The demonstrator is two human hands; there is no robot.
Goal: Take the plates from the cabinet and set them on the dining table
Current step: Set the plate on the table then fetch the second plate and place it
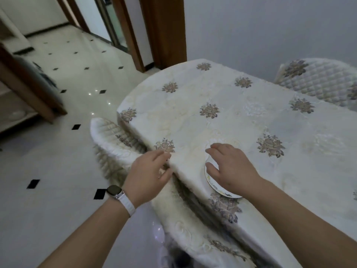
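A white plate (213, 185) with a dark patterned rim lies flat on the dining table (241, 120), near its front edge. My right hand (229, 167) rests on top of the plate with fingers spread, hiding most of it. My left hand (150, 171) hovers at the table's near edge, fingers apart and empty, touching the cream flowered tablecloth. A watch with a white strap sits on my left wrist. The cabinet (21, 89) stands at the far left with its wooden frame and a shelf showing.
A quilted chair (116, 140) is tucked under the table just left of my left hand. Another quilted chair (320, 78) stands at the far right by the wall. Glossy tiled floor (63, 171) stretches left toward the cabinet and a doorway (123, 29).
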